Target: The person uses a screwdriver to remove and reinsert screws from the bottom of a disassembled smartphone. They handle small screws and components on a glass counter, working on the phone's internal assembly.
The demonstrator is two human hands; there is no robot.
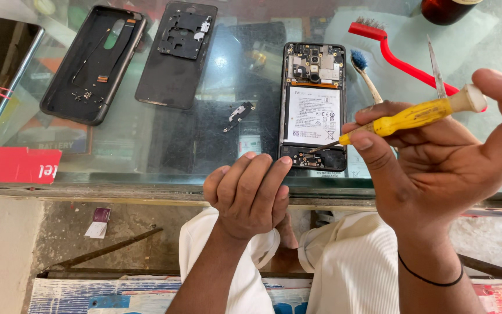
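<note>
An opened phone [312,104] lies on the glass counter [146,157], its white battery and circuit boards exposed. My right hand [437,157] grips a yellow-handled screwdriver [413,116]; the tip touches the lower board of the phone. A pair of tweezers [436,67] sticks up from the same hand. My left hand [248,195] rests at the counter's near edge, just below the phone's bottom end, fingers curled and holding nothing that I can see.
A black back cover [94,64] and a black inner frame [175,55] lie at the far left. A small metal bracket [238,113] sits left of the phone. A red brush [396,52], a blue toothbrush [366,75] and a dark bottle [445,9] are at the far right.
</note>
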